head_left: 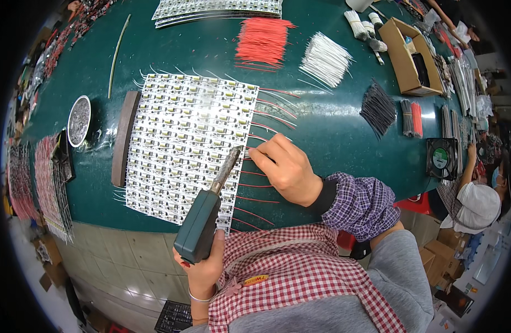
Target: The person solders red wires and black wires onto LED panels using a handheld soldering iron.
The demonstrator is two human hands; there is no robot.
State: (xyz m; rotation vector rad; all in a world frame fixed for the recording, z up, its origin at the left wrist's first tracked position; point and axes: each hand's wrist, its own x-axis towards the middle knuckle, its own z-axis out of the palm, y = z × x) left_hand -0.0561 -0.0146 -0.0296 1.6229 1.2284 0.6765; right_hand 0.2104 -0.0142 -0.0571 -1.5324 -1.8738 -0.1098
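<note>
A large white panel of small circuit boards lies on the green table in front of me. My left hand is wrapped round the dark green handle of a soldering iron, whose tip rests at or just over the panel's right edge. Beside that tip, my right hand pinches a thin wire at the edge; most of the wire is hidden by the fingers. Red and white wires stick out to the right from the panel, above and below my right hand. Thin white wires show along its top edge.
A dark wooden bar lies against the panel's left side, near a round dish. Piles of red wires, white wires and black wires lie beyond. At right are a cardboard box, a small fan and a co-worker.
</note>
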